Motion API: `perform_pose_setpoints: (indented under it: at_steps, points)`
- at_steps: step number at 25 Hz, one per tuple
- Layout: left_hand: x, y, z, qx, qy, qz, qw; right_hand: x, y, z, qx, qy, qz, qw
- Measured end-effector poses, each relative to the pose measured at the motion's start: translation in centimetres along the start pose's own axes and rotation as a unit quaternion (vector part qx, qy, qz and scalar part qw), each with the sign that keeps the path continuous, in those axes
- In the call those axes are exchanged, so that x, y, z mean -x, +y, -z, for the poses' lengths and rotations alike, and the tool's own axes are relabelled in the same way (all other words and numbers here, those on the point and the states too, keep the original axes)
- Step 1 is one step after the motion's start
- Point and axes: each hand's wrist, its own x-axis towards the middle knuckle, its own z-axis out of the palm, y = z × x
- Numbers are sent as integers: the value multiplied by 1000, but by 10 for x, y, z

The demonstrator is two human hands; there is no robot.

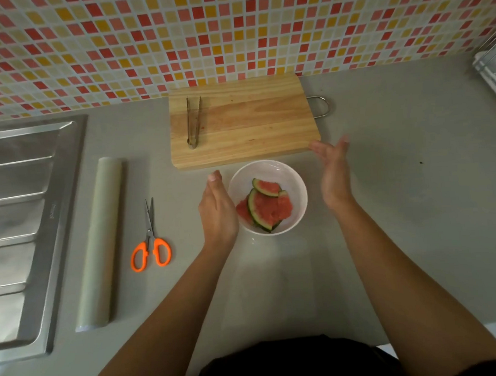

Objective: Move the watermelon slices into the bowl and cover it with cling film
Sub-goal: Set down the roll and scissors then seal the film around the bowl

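Bowl [269, 169], frame centre, holds slices [266, 205]: likely wet, soft, slippery; bowl rigid, take by rim. Left hand [217, 211], right hand [334, 176] flank it, fingers straight, holding nothing. Film roll [99, 246], left: light, clingy

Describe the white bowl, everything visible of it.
The bowl is white, round and glossy, ceramic or plastic by its look. It stands upright on the grey counter, close in front of the cutting board. Watermelon slices, red flesh with green rind, lie piled toward its near side; the far side is bare. The open left hand overlaps its left rim, contact unclear; the open right hand is off to its right, apart.
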Motion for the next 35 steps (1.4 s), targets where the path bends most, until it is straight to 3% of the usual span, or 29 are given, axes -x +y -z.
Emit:
perform_pose_setpoints:
  at_steps: [2, 5, 14, 17, 19, 23, 26, 30, 35]
  points:
    - [-11, 5, 4, 26, -48, -6, 998, 9, 3, 5, 13, -61, 30, 998]
    - [-14, 11, -4, 8, -90, -11, 996, 28, 13, -8, 40, -148, 2, 988]
    - [16, 17, -19, 25, 17, 52, 998, 31, 12, -28, 185, -14, -11, 983]
    - [15, 12, -14, -6, 38, 87, 995, 21, 9, -15, 85, 78, 66, 991]
    - [2, 11, -7, 12, 49, 60, 997, 17, 2, -9, 50, 64, 132, 988]
    - [-17, 11, -4, 19, -126, -53, 990, 27, 2, -16, 161, -128, 135, 969]
    - [-22, 4, -9, 22, -163, -55, 985, 27, 5, -18, 175, -115, 134, 968]
    - [-25, 6, -12, 96, -189, 22, 977, 26, 0, -24, 256, -95, 87, 958]
    - [-27, 7, -14, 101, -204, 66, 971, 26, -2, -27, 325, -69, 59, 941]
